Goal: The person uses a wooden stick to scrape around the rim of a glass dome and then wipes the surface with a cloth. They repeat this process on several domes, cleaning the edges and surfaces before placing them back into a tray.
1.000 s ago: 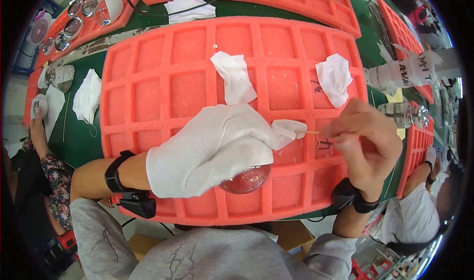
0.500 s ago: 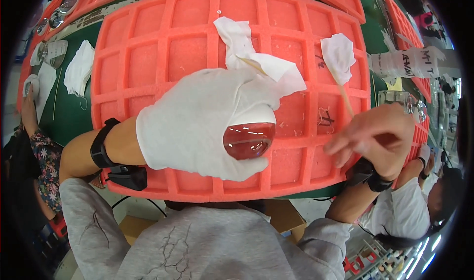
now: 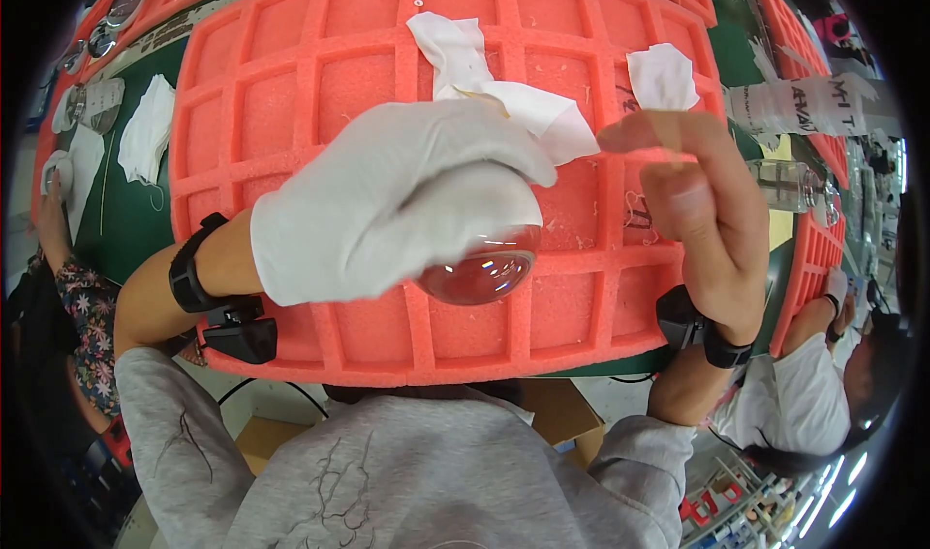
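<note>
My left hand (image 3: 407,195), in a white glove, is closed around a round clear glass piece (image 3: 481,270) above the red foam tray (image 3: 363,341). The glove hides the upper part of the glass. My bare right hand (image 3: 702,195) hovers over the tray's right side, its index finger bent and apart from the thumb, slightly blurred. Just beyond its fingers lies a white cloth piece (image 3: 663,77) on a thin stick, the stick mostly covered by the hand. Another crumpled white cloth (image 3: 450,55) lies across the tray beyond my left hand.
A folded white cloth (image 3: 147,127) and a glass vessel (image 3: 102,103) lie on the green table at left. At right are a clear glass vessel (image 3: 783,186) and a wrapped roll (image 3: 799,106). More foam trays stand around. One co-worker (image 3: 790,399) sits at right, another at left.
My right hand has moved up and leftward over the stick, its fingers spreading from a curl. My left hand has turned slightly, still holding the glass. The whole view has shifted a little.
</note>
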### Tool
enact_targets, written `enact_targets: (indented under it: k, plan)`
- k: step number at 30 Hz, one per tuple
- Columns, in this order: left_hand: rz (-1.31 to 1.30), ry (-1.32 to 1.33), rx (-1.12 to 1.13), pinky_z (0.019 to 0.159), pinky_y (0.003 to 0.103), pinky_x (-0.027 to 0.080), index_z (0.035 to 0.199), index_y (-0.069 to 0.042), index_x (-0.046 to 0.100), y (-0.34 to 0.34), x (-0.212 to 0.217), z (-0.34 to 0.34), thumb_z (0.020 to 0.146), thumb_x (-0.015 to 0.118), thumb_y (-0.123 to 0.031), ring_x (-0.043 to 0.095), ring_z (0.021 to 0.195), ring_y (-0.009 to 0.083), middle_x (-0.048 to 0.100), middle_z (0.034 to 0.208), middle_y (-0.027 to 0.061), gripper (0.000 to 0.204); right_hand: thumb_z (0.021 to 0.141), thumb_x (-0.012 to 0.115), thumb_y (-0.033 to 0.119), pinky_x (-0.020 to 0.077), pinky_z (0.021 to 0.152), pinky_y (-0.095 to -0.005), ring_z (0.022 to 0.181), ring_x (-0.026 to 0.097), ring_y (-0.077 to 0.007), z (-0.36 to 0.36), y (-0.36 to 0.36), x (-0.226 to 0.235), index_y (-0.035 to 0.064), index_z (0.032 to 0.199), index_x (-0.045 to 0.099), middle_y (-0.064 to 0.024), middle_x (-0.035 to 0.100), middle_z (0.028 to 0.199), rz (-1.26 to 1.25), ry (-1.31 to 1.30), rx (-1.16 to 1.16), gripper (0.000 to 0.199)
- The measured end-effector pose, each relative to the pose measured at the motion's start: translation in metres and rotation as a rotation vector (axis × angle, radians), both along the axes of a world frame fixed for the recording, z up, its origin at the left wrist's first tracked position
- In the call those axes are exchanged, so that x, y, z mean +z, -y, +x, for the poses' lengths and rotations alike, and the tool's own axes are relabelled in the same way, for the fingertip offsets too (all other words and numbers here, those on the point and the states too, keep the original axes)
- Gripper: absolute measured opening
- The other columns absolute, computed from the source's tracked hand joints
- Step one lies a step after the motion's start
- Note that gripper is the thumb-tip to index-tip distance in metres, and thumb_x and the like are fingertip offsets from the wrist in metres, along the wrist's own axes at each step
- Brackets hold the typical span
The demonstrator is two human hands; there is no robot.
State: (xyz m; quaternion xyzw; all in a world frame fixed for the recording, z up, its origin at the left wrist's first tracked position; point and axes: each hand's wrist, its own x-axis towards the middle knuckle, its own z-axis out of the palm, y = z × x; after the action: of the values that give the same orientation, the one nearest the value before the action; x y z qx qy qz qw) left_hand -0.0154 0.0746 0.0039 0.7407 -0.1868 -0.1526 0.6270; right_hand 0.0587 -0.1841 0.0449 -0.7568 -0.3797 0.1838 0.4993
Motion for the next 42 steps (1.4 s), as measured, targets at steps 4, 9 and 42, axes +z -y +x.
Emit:
enact_targets:
  k: [4, 9, 42]
  plan:
    - [0.278, 0.364, -0.066, 0.103, 0.041, 0.043, 0.128, -0.008, 0.062, -0.001, 0.003, -0.003, 0.074, 0.085, -0.033, 0.055, 0.117, 0.0317, 0.057, 0.129, 0.0132, 0.065, 0.098, 0.055, 0.007, 0.0493, 0.080, -0.0296, 0.093, 0.069, -0.0216, 0.006, 0.004, 0.003, -0.0044, 0.105, 0.064, -0.0127, 0.070, 0.098, -0.043, 0.128, 0.093, 0.016]
    - [0.515, 0.311, 0.059, 0.107, 0.042, 0.037, 0.130, -0.012, 0.060, 0.006, 0.015, -0.016, 0.063, 0.092, -0.029, 0.050, 0.122, 0.0305, 0.055, 0.130, 0.0099, 0.075, 0.097, 0.059, 0.008, 0.0511, 0.068, -0.0320, 0.079, 0.070, -0.0272, -0.007, -0.002, 0.001, -0.0035, 0.102, 0.066, -0.0146, 0.070, 0.090, -0.206, 0.141, 0.212, 0.014]
    - [0.143, 0.208, 0.036, 0.096, 0.039, 0.046, 0.118, -0.009, 0.057, 0.012, 0.000, -0.002, 0.060, 0.093, -0.014, 0.057, 0.110, 0.0278, 0.055, 0.121, 0.0104, 0.069, 0.093, 0.068, 0.009, 0.0426, 0.051, -0.0319, 0.053, 0.057, -0.0266, -0.002, -0.023, -0.025, 0.0004, 0.090, 0.070, -0.0114, 0.065, 0.069, -0.133, 0.219, 0.135, 0.009]
